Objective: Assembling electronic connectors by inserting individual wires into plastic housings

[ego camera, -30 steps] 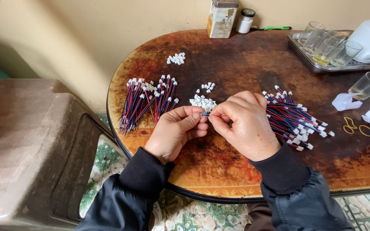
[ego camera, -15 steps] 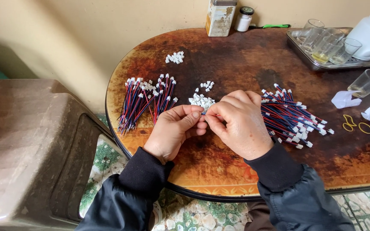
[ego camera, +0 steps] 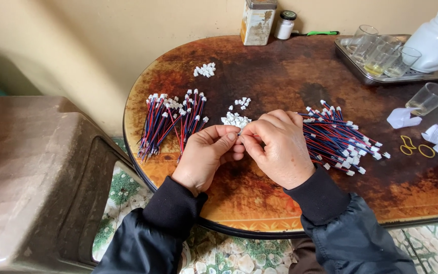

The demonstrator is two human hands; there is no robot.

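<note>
A small white connector (ego camera: 239, 131) sits pinched between the fingertips of both hands, just in front of a loose pile of white connectors (ego camera: 235, 120) on the round table (ego camera: 280, 76). The left hand (ego camera: 206, 155) and right hand (ego camera: 277, 147) are closed on it, touching each other. Red-and-blue wire bundles lie left (ego camera: 171, 122) and right (ego camera: 338, 139).

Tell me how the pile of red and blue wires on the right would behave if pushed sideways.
The red and blue wire pile would probably slide and fan apart, since the wires lie loose and unbound. Each looks thin and floppy, so likely light. The small white end plugs might snag one another; the dark tabletop looks smooth.
</note>
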